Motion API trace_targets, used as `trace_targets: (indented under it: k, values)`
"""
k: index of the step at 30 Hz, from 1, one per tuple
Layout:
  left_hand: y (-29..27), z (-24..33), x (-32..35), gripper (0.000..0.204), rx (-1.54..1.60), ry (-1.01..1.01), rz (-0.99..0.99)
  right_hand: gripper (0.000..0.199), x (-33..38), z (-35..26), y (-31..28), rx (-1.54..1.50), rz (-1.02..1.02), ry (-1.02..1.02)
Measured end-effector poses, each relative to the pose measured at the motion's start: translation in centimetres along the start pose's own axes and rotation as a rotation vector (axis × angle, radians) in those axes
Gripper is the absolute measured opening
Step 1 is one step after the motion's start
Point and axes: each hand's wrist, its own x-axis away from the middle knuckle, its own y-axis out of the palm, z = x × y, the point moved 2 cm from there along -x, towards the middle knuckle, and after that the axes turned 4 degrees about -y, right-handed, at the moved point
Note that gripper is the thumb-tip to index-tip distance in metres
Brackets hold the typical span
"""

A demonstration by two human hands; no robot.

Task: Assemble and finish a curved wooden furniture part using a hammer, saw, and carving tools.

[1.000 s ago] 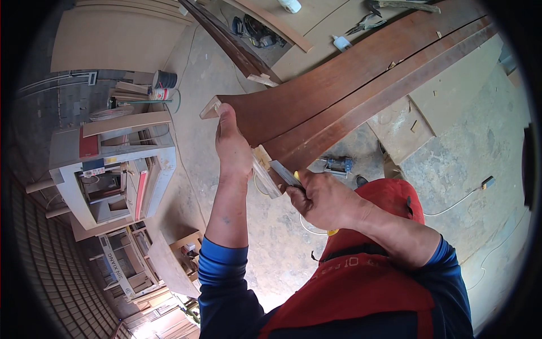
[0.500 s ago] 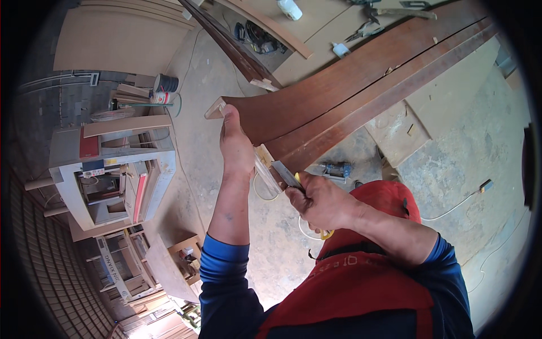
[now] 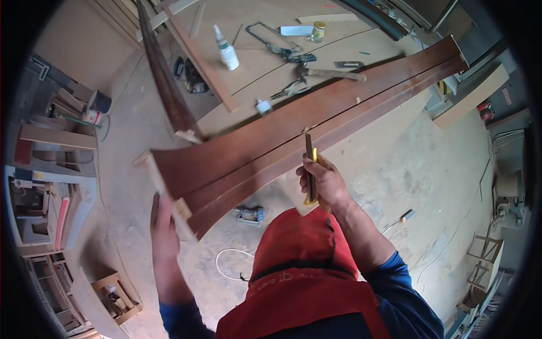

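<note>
A long reddish-brown wooden board [image 3: 243, 155] with a dark lengthwise groove and a flared near end lies across the view. Its pale, raw end edge [image 3: 161, 178] faces me on the left. Against that edge rests my left hand [image 3: 165, 220], fingers stretched out, gripping nothing. My right hand [image 3: 326, 183] is closed around a flat dark metal strip [image 3: 309, 147] that points up, with a yellow-handled tool [image 3: 314, 153], seemingly a utility knife, held alongside. The strip's tip is close to the board's lower edge; whether it touches cannot be told.
Behind the board, a worktable [image 3: 254, 85] carries a white glue bottle [image 3: 227, 53], a hammer [image 3: 333, 74], pliers [image 3: 291, 89], a hacksaw [image 3: 271, 45] and a jar [image 3: 318, 32]. A blue power tool [image 3: 249, 214] lies on the floor below, near a pale cable [image 3: 221, 265].
My view has swung right, showing the board's far end. My right hand has moved from the board's near end along to its middle. My left hand has slid lower on the end edge.
</note>
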Motion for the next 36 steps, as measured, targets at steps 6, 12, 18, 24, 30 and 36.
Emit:
trace_targets:
  k: [6,12,18,24,30,36]
  values:
    - [2.8,-2.6,7.8,0.076,0.403,0.058,0.128,0.026,-15.4,-9.8,-8.6,1.003,0.264,-0.703]
    - [6.9,-2.7,8.1,0.068,0.61,-0.011,0.713,0.034,-35.8,-18.0,-12.7,1.472,0.204,-0.83]
    - [8.8,-2.4,6.7,0.009,-0.374,-0.047,0.914,0.046,-61.9,-19.4,-35.2,1.138,-0.177,-0.453]
    - [10.4,-0.8,6.2,0.065,0.698,-0.11,1.001,0.053,-64.5,-21.4,-44.4,1.784,-0.318,-0.923]
    - [10.8,-1.2,6.0,0.09,0.829,-0.172,0.994,0.039,-63.4,-26.6,-43.4,1.802,-0.55,-0.435]
    - [11.4,1.3,5.0,0.089,0.75,-0.199,0.975,0.038,-63.4,-22.6,-48.4,1.48,-0.42,-0.482]
